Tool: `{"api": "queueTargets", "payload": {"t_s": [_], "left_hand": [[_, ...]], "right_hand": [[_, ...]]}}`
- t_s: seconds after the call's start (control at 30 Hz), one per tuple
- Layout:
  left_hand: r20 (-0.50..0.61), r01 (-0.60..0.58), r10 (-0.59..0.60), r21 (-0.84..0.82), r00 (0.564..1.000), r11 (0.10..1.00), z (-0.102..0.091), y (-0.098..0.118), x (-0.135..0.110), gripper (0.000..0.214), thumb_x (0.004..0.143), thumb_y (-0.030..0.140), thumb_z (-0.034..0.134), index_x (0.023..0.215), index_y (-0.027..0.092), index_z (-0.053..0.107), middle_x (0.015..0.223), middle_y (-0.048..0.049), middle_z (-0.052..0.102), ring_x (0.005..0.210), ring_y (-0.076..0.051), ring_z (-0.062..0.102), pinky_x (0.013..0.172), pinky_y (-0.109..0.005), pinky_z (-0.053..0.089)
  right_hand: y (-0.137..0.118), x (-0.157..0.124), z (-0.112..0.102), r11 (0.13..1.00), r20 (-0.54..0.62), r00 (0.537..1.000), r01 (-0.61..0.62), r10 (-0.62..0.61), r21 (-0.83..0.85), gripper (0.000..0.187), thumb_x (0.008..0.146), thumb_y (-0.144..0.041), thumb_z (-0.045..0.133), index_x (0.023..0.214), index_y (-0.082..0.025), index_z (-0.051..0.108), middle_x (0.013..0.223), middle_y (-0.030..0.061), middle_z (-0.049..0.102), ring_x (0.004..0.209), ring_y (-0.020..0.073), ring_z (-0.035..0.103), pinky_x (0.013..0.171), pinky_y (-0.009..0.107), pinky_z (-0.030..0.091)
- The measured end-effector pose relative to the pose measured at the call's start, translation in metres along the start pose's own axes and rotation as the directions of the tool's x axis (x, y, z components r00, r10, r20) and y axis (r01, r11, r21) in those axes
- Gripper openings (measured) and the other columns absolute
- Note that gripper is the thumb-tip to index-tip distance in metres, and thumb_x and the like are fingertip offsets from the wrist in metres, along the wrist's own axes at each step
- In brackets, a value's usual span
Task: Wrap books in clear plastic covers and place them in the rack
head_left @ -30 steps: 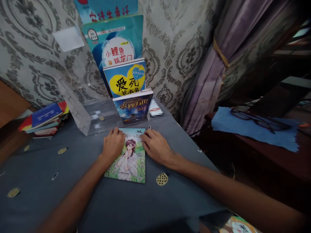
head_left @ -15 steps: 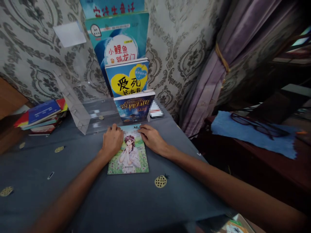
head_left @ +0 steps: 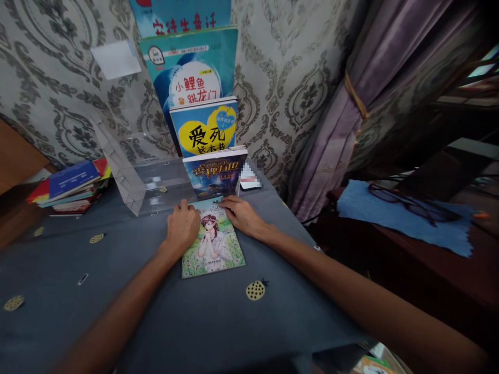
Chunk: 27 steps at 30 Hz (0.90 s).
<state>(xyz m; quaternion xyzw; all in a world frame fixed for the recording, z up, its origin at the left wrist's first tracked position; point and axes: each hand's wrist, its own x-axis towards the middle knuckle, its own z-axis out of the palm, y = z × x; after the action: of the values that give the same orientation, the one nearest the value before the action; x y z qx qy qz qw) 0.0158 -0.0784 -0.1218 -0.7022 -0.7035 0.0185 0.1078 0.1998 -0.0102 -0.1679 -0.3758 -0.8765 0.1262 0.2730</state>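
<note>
A thin book (head_left: 214, 249) with a girl on a green cover lies flat on the grey tablecloth (head_left: 156, 311). My left hand (head_left: 182, 226) rests on its top left corner, fingers curled round the edge. My right hand (head_left: 240, 215) grips its top right corner. Just behind stands a clear acrylic stepped rack (head_left: 144, 182). The rack holds a dark blue book (head_left: 215, 174) on its lowest step, a blue book with a yellow heart (head_left: 205, 127) above it, then two teal books (head_left: 191, 67).
A stack of books (head_left: 68, 188) lies at the left on the table. A purple curtain (head_left: 351, 104) hangs at the right. Beyond it a dark wooden surface carries a blue cloth (head_left: 405, 218) with glasses (head_left: 405, 200) on it. Patterned wallpaper is behind the rack.
Both hands have pushed the girl-cover book towards the rack and turned it slightly, its bottom edge swinging to the right.
</note>
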Motion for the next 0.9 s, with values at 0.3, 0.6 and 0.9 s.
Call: {"api": "queueTargets", "payload": {"t_s": [0.3,0.6,0.9], "left_hand": [[-0.08,-0.047,0.048,0.013,0.996,0.999,0.004,-0.002,-0.003,0.045,0.1,0.024,0.029,0.107,0.007,0.07,0.112,-0.0205,0.063,0.107,-0.034,0.058,0.085,-0.046,0.048],[-0.147,-0.236,0.216,-0.136,0.965,0.962,0.016,-0.008,0.002,0.037,0.101,0.026,0.036,0.115,0.015,0.068,0.114,-0.0153,0.064,0.111,-0.029,0.056,0.096,-0.043,0.045],[-0.257,-0.529,0.465,-0.321,0.847,0.786,0.022,-0.005,-0.008,0.037,0.099,0.024,0.044,0.129,0.022,0.065,0.126,-0.012,0.063,0.118,-0.025,0.056,0.103,-0.045,0.046]], "right_hand": [[-0.002,0.0,0.0,0.994,0.023,1.0,-0.013,0.016,-0.105,0.04,0.09,-0.006,0.049,0.125,-0.013,0.068,0.132,0.0151,0.067,0.117,0.0267,0.061,0.102,0.044,0.048],[0.009,0.001,0.002,1.0,0.003,1.0,0.003,-0.003,-0.007,0.039,0.087,-0.008,0.053,0.124,-0.01,0.066,0.13,0.0162,0.068,0.121,0.0254,0.061,0.107,0.043,0.044],[0.007,0.0,0.0,1.0,0.024,0.999,-0.022,0.022,-0.001,0.036,0.092,-0.013,0.051,0.126,-0.012,0.065,0.129,0.0136,0.069,0.123,0.0242,0.059,0.108,0.041,0.043]]}}
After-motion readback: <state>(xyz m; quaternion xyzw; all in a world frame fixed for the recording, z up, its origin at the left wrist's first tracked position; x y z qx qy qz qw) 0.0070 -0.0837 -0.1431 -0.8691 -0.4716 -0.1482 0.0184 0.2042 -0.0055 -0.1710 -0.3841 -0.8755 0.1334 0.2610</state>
